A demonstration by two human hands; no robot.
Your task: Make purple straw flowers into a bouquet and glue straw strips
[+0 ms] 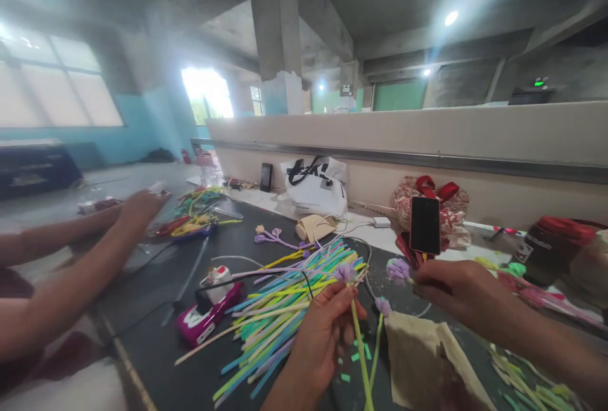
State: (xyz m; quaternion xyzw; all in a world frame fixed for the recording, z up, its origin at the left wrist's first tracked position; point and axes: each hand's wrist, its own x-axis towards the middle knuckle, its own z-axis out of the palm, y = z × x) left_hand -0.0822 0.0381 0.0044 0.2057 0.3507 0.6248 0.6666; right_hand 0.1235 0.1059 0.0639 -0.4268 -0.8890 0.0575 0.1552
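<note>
My left hand (319,328) pinches a pipe-cleaner flower (345,271) just under its fluffy purple head; its yellow-green stem runs down past my fingers. My right hand (449,279) is closed at the short end of a second purple fluffy flower head (398,270), which points left. Between my hands, another purple pipe-cleaner flower (382,306) rests on the dark table, its green stem crossing behind the first one. A large heap of loose coloured pipe cleaners (275,316) lies left of and behind my left hand. A beige cloth (430,357) lies below my right hand.
A phone (425,225) stands upright behind my right hand. Left of the heap are a magenta power strip (209,316) and cables. A white bag (316,189) stands against the partition. Another person's arms (104,240) reach in at left. Small green scraps (355,356) lie nearby.
</note>
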